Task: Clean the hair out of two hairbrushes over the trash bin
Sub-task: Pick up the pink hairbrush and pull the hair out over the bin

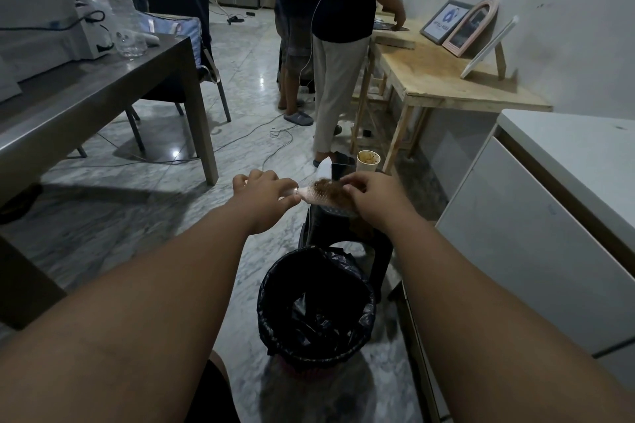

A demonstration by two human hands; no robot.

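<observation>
Step in hand: pulling hair off the first brush. Centre of frame, left hand (264, 197) grips the pale handle of the hairbrush (324, 205), fingers curled round it. Right hand (372, 197) is at the brush head, fingertips (347, 187) pinching the brown hair clump (326, 186) that sits on the bristles. The clump looks mostly still on the brush, so the task reads as early.

Brush location: held in the air, centre frame, above the black stool (381, 245). The trash bin (271, 330), black-bagged, is lower centre. The brush appears higher in the frame than the bin mouth, so probably not squarely over it.

Next move, as a guess: peel the clump up off the bristles in one piece, bring the hand back over the bin mouth, and let go. Loose strands could fall on the floor if dropped where the hands are now.

Counts:
- hairbrushes: 1 plainly visible; second not identifiable (pale and dark shapes behind the hands, cannot tell)
- hair clumps: 1
- trash bins: 1
- stools: 1
- paper cup (367, 161): 1, right of centre
- bystanders: 2, upper centre
</observation>
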